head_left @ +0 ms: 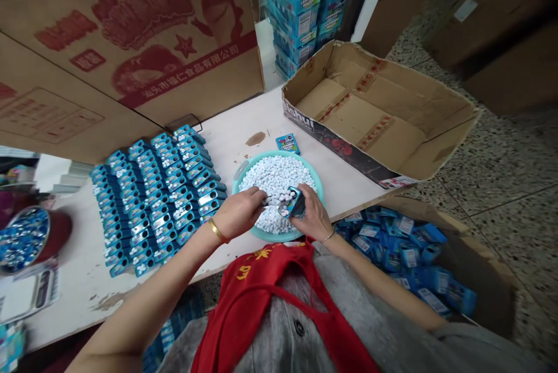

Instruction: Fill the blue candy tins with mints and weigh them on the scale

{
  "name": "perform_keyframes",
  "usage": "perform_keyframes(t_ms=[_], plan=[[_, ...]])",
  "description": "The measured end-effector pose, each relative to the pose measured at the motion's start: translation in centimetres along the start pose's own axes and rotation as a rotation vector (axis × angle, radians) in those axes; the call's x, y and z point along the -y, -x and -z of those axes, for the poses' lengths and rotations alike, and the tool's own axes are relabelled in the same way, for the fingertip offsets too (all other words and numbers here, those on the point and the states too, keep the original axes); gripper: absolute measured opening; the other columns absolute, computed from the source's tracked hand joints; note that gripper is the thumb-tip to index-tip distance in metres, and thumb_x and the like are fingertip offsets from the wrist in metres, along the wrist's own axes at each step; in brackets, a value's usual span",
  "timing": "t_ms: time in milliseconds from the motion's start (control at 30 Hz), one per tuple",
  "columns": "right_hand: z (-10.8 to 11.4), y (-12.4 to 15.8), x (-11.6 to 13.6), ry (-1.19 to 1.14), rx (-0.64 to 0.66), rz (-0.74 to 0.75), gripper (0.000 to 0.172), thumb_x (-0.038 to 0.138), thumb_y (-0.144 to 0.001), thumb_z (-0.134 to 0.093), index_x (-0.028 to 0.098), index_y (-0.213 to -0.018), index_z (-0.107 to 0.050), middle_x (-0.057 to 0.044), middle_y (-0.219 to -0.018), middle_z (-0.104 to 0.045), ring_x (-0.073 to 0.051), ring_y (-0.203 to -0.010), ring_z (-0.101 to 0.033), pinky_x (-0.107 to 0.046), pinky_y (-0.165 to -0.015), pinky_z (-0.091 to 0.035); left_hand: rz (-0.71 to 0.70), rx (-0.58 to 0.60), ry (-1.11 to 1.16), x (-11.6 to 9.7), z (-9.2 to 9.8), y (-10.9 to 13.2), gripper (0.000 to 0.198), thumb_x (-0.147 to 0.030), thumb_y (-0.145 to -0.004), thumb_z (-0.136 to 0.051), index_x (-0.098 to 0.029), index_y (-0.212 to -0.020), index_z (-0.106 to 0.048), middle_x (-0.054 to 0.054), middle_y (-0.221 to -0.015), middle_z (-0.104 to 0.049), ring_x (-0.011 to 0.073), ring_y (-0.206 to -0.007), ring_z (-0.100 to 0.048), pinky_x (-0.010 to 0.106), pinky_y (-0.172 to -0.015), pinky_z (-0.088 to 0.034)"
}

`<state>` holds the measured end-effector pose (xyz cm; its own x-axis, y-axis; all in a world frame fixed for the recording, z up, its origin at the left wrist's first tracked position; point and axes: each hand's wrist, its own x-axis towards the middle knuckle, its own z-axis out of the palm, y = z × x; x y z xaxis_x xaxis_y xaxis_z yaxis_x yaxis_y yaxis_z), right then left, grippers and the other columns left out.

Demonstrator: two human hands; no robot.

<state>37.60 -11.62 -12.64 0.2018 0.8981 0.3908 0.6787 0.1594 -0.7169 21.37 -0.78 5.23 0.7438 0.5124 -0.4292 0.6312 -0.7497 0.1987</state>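
Observation:
Over a round teal basin (321, 192) full of small white candies (279, 171), my right hand (313, 213) grips a small blue box (297, 203) tilted toward the left. White candies lie at the box's open end. My left hand (244, 208) is closed around the handle of a small spoon-like tool (271, 200), whose far end reaches the candies beside the box. Behind the basin lies a flat blue packet (288, 143). To the left stand several rows of blue boxes (159, 198) with candies showing in some of them.
A shallow cardboard tray (375, 106) sits at the back right. Below it, a carton holds many blue boxes (401, 251). Large printed cartons (143, 30) and stacked blue packs (300, 13) stand behind. A dark red bucket (56, 233) is at the far left.

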Motion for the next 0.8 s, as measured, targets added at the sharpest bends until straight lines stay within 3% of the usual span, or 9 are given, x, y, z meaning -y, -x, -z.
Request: perform_keyframes(t_ms=[200,267,367,400,467,567,667,800], plan=[[-0.7,0.2,0.3,-0.093,0.006,-0.036,0.083,0.032,-0.072,-0.069,0.018,-0.141,-0.024,-0.018,-0.135,-0.047,-0.033,-0.130,-0.044,-0.055,-0.105,-0.043,0.083,0.105,-0.302,-5.3,3.9,-0.5,0.024,-0.007,-0.090,-0.037,-0.013,-0.100,-0.058,0.012,-0.095,-0.060,0.0245,-0.088,-0.063,0.033,-0.068,-0.049],[-0.9,0.3,0.4,-0.136,0.012,-0.095,0.087,0.038,-0.071,-0.072,0.019,-0.141,-0.024,-0.018,-0.134,-0.048,-0.033,-0.126,-0.048,-0.053,-0.101,-0.046,0.086,0.111,-0.326,-5.8,4.8,-0.2,0.025,-0.006,-0.090,-0.036,-0.013,-0.099,-0.059,0.012,-0.093,-0.060,0.0252,-0.088,-0.063,0.033,-0.066,-0.048],[-1.1,0.3,0.4,-0.180,0.015,-0.135,0.091,0.042,-0.068,-0.075,0.019,-0.140,-0.024,-0.018,-0.132,-0.049,-0.032,-0.124,-0.051,-0.051,-0.099,-0.047,0.100,0.040,-0.236,-4.5,5.0,0.4,0.017,-0.013,-0.091,-0.043,-0.015,-0.099,-0.058,0.009,-0.095,-0.060,0.0209,-0.082,-0.062,0.031,-0.066,-0.046],[-1.1,0.3,0.4,-0.188,0.014,-0.132,0.091,0.043,-0.068,-0.075,0.019,-0.140,-0.024,-0.018,-0.132,-0.049,-0.032,-0.123,-0.051,-0.051,-0.099,-0.047,0.100,-0.009,-0.168,-3.8,4.5,0.5,0.013,-0.020,-0.091,-0.048,-0.015,-0.098,-0.058,0.008,-0.095,-0.060,0.0194,-0.080,-0.061,0.030,-0.067,-0.046],[-1.3,0.3,0.2,-0.196,0.016,-0.119,0.092,0.042,-0.067,-0.075,0.019,-0.140,-0.024,-0.018,-0.131,-0.050,-0.032,-0.123,-0.052,-0.050,-0.099,-0.048,0.096,-0.123,-0.010,-2.7,2.6,0.4,0.023,-0.039,-0.088,-0.056,-0.016,-0.094,-0.057,0.006,-0.092,-0.060,0.0180,-0.078,-0.059,0.029,-0.067,-0.045],[-1.9,0.5,0.1,-0.184,0.036,-0.088,0.090,0.043,-0.068,-0.072,0.018,-0.140,-0.024,-0.020,-0.128,-0.052,-0.033,-0.120,-0.055,-0.051,-0.094,-0.051,0.155,-0.226,0.166,-2.4,-1.8,-0.1,0.042,-0.057,-0.079,-0.060,-0.017,-0.090,-0.054,0.005,-0.084,-0.061,0.0187,-0.076,-0.058,0.029,-0.066,-0.043],[-2.9,0.6,1.2,-0.172,0.103,-0.070,0.085,0.043,-0.072,-0.068,0.016,-0.140,-0.026,-0.021,-0.126,-0.053,-0.035,-0.118,-0.056,-0.053,-0.093,-0.051,0.307,-0.211,0.218,-2.9,-5.7,-0.2,0.035,-0.051,-0.080,-0.061,-0.018,-0.089,-0.052,0.005,-0.080,-0.062,0.0201,-0.075,-0.059,0.029,-0.064,-0.041],[-3.4,-0.9,3.6,-0.252,0.238,0.017,0.091,0.049,-0.073,-0.069,0.017,-0.144,-0.022,-0.020,-0.134,-0.049,-0.034,-0.125,-0.051,-0.051,-0.098,-0.048,0.418,-0.270,0.263,-1.0,-7.1,2.5,0.021,-0.040,-0.084,-0.056,-0.019,-0.088,-0.053,0.003,-0.079,-0.062,0.0184,-0.073,-0.059,0.028,-0.064,-0.041]])
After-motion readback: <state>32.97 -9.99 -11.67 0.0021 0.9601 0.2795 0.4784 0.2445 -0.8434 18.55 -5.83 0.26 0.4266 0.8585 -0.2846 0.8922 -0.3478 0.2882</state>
